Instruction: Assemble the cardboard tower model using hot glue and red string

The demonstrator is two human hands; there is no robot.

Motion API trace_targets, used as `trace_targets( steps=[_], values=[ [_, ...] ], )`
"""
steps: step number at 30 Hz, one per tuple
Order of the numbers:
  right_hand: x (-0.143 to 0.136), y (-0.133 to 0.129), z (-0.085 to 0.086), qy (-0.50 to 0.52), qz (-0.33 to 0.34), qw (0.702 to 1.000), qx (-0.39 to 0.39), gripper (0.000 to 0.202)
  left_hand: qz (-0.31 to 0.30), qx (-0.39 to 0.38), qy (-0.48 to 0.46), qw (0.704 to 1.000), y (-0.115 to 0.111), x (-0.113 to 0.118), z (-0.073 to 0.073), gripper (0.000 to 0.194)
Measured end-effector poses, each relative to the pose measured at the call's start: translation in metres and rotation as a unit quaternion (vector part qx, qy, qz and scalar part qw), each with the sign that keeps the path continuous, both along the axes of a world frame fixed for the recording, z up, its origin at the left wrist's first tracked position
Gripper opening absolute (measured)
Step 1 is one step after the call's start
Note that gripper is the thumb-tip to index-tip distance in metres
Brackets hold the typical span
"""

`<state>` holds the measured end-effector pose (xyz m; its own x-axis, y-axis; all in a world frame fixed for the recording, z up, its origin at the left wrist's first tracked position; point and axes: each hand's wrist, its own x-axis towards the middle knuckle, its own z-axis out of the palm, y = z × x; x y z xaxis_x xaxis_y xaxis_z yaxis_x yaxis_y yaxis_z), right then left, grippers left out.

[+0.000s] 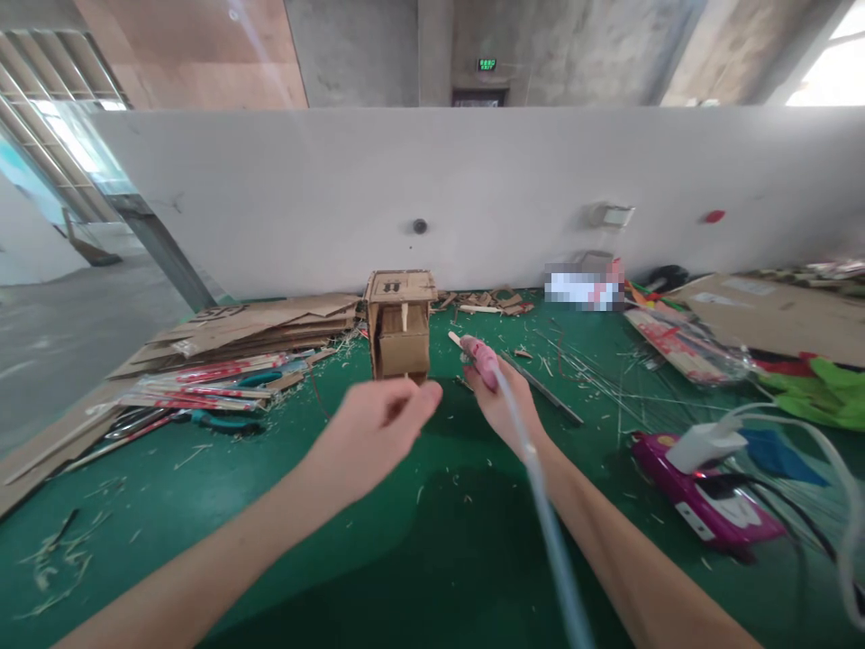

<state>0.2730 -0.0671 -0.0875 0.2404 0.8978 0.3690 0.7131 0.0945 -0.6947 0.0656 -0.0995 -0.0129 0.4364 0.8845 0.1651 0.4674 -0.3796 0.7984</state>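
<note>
A pink hot glue gun is gripped in my right hand, its nose pointing away from me. A long clear glue stick runs from its back toward the camera. My left hand is closed, thumb against curled fingers, just in front of a small cardboard box structure. Whether those fingers hold anything small, or touch the box, I cannot make out. The box stands upright, with short wooden pieces on its front; its lower edge is partly hidden by my left hand. A pale stick end shows beside the glue gun's nose.
Stacked cardboard sheets, packaged sticks and teal-handled pliers lie left. At right are a purple power strip with plugs and cables, thin clear rods, and green fabric. A white partition borders the back.
</note>
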Motion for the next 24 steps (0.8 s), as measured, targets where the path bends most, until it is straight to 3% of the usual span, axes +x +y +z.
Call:
trace_targets(
  steps=[1, 3, 5, 6, 8, 10, 12, 14, 17, 24],
  values=[
    [0.003, 0.004, -0.003, 0.031, 0.018, 0.999, -0.018, 0.031, 0.049, 0.101, -0.013, 0.994, 0.005, -0.008, 0.007, 0.042],
    [0.009, 0.01, -0.006, 0.089, 0.046, 0.993, -0.067, 0.035, 0.145, 0.289, -0.063, 0.944, 0.022, -0.022, 0.015, 0.027],
    [0.014, 0.013, -0.008, 0.133, 0.061, 0.982, -0.118, 0.037, 0.191, 0.378, -0.152, 0.893, 0.046, -0.034, 0.01, 0.02],
    [0.015, 0.014, -0.007, 0.15, 0.07, 0.977, -0.137, 0.037, 0.189, 0.385, -0.186, 0.884, 0.059, -0.039, 0.002, 0.03],
    [0.018, 0.013, -0.004, 0.168, 0.094, 0.967, -0.165, 0.035, 0.155, 0.353, -0.216, 0.897, 0.083, -0.046, -0.02, 0.051],
    [0.019, 0.011, 0.0, 0.173, 0.113, 0.96, -0.19, 0.032, 0.085, 0.294, -0.213, 0.928, 0.1, -0.051, -0.045, 0.069],
    [0.018, 0.009, 0.004, 0.175, 0.123, 0.953, -0.213, 0.031, 0.02, 0.202, -0.198, 0.959, 0.111, -0.053, -0.064, 0.084],
    [0.016, 0.007, 0.007, 0.173, 0.134, 0.949, -0.227, 0.031, -0.031, 0.102, -0.189, 0.976, 0.117, -0.054, -0.075, 0.09],
    [0.01, 0.006, 0.008, 0.158, 0.152, 0.948, -0.233, 0.03, -0.07, 0.007, -0.194, 0.979, 0.12, -0.055, -0.075, 0.086],
    [-0.005, 0.004, 0.009, 0.107, 0.173, 0.955, -0.217, 0.03, -0.085, -0.031, -0.211, 0.973, 0.117, -0.053, -0.062, 0.08]
  ],
)
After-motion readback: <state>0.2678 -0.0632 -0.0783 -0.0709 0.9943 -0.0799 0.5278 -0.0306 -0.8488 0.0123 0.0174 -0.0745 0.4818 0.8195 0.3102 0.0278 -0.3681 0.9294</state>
